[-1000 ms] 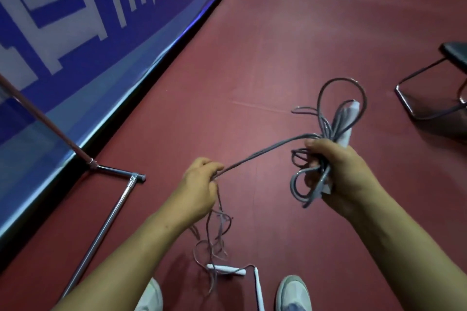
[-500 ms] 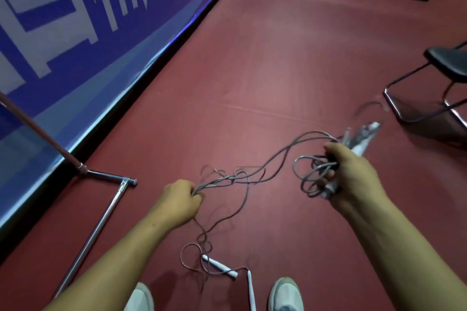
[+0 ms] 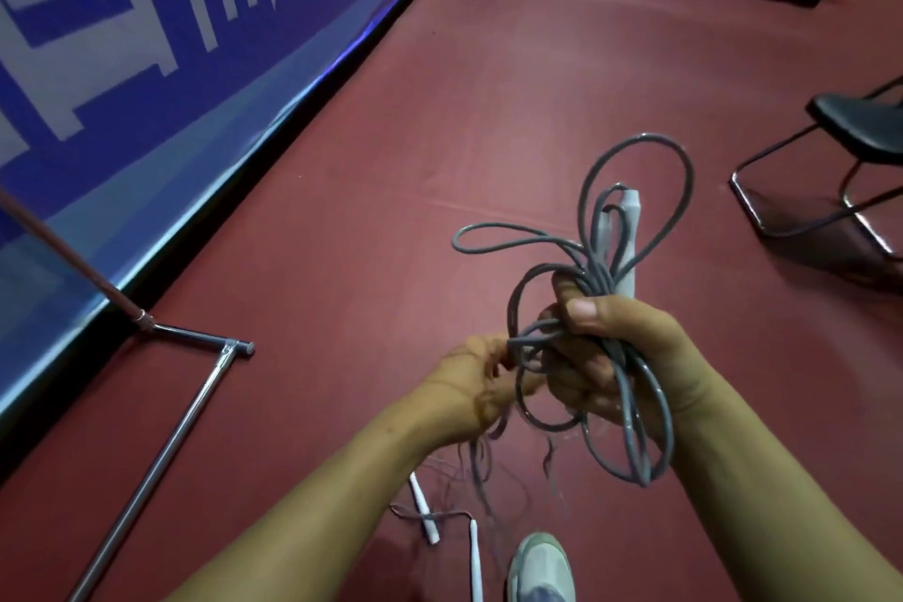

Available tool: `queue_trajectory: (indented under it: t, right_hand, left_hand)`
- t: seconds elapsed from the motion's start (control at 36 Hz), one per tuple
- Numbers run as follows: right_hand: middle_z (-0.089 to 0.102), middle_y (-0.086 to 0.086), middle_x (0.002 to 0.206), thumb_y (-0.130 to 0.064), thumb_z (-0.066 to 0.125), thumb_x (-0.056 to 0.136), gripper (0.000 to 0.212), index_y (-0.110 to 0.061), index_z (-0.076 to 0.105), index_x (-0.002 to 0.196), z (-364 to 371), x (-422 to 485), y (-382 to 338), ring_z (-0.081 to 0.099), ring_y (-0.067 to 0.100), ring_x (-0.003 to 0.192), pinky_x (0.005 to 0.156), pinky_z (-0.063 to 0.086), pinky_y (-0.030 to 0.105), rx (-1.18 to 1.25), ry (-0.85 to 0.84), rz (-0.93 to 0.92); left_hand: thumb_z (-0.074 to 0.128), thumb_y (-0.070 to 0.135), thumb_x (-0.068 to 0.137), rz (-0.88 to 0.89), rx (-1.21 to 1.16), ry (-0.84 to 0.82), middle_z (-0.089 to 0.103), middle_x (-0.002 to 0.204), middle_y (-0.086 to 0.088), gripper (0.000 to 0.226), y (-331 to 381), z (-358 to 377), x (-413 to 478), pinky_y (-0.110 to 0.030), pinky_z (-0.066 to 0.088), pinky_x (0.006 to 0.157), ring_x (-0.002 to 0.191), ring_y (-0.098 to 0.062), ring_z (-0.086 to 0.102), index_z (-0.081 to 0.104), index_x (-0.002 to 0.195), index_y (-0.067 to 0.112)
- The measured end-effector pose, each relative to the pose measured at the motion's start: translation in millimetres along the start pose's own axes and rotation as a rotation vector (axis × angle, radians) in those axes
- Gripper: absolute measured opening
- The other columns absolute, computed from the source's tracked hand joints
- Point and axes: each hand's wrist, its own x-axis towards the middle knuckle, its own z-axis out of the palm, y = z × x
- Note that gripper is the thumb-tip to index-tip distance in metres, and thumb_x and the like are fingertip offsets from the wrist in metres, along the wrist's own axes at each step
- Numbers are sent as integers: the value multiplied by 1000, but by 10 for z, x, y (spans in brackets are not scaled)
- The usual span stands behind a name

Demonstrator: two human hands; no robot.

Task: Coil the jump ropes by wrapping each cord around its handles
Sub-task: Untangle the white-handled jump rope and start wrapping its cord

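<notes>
Red floor (image 3: 488, 112). Right hand (image 3: 630, 347) grips coiled cord (image 3: 630, 420) and handles (image 3: 630, 230); left hand (image 3: 469, 386) pinches its slack. Best wrapped taut, evenly.
</notes>
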Motion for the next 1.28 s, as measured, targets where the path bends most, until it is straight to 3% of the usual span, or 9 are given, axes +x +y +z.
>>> queue_trajectory:
  t: [0.11, 0.19, 0.42, 0.58, 0.72, 0.94, 1.08, 1.19, 1.28]
  right_hand:
    - [40, 7, 43, -28, 91, 58, 42, -13, 51, 57, -127, -72, -25, 35, 17, 33, 35, 32, 21, -224, 175, 37]
    - [43, 11, 47, -21, 78, 64, 29, -13, 52, 54, -204, -102, -3, 36, 20, 35, 35, 32, 22, -413, 330, 83]
    - [58, 5, 65, -6, 72, 87, 5, -6, 70, 91, -212, 38, 140, 50, 13, 51, 45, 41, 24, -555, 549, 70]
    - [72, 8, 90, -7, 80, 75, 53, -16, 66, 125, -154, 210, 299, 62, 15, 76, 65, 51, 28, -573, 403, 67]
    - [65, 1, 73, 5, 71, 86, 12, -1, 68, 96, -98, 269, 383, 57, 8, 63, 56, 47, 21, -590, 351, 97]
    - [53, 3, 58, -9, 72, 88, 13, -7, 64, 78, -143, 264, 348, 46, 12, 48, 46, 37, 25, -621, 468, 134]
    - [42, 9, 46, -6, 60, 84, 28, -7, 52, 57, -202, 240, 310, 33, 16, 32, 36, 27, 18, -256, 551, 102]
    - [41, 1, 44, -14, 59, 78, 17, -12, 53, 62, -272, 169, 196, 30, 12, 31, 41, 12, 22, -30, 372, 91]
    - [40, 0, 45, -16, 56, 79, 17, -13, 51, 63, -282, 166, 179, 30, 11, 31, 41, 13, 22, -17, 380, 72]
  left_hand:
    - [52, 27, 105, -111, 160, 255, 51, 59, 2, 36, 7, -173, 118, -29, 46, 57, 52, -10, 43, 59, 71, 17]
    - [51, 19, 105, 28, -411, 503, 51, 51, 1, 33, 165, -474, 116, -26, 41, 46, 44, -14, 45, 63, 75, 15]
    - [45, 27, 104, 57, -819, 257, 56, 65, -14, 39, 220, -498, -75, -28, 55, 63, 60, -20, 60, 66, 97, -4]
    - [55, 39, 96, 92, -553, 233, 56, 66, -12, 40, 251, -506, -129, -35, 49, 69, 66, -24, 54, 74, 92, 3]
    - [57, 28, 102, 221, -406, 268, 56, 63, 0, 36, 309, -513, -153, -22, 43, 58, 58, -10, 50, 63, 75, 5]
    - [54, 15, 75, 260, -98, 47, 68, 111, 2, 43, 372, -659, -203, -36, 53, 95, 102, -13, 65, 71, 109, 37]
    - [47, -6, 77, 84, -130, 197, 62, 95, -2, 43, 136, -702, -158, -27, 51, 75, 90, -24, 63, 70, 99, 23]
    - [56, -5, 74, -5, -229, -185, 59, 140, 9, 72, -55, -626, -185, -29, 46, 100, 127, -4, 52, 60, 132, 38]
    - [71, 8, 85, 1, -249, -260, 72, 112, -15, 34, -42, -519, -170, -30, 51, 87, 98, -13, 65, 68, 117, 20]
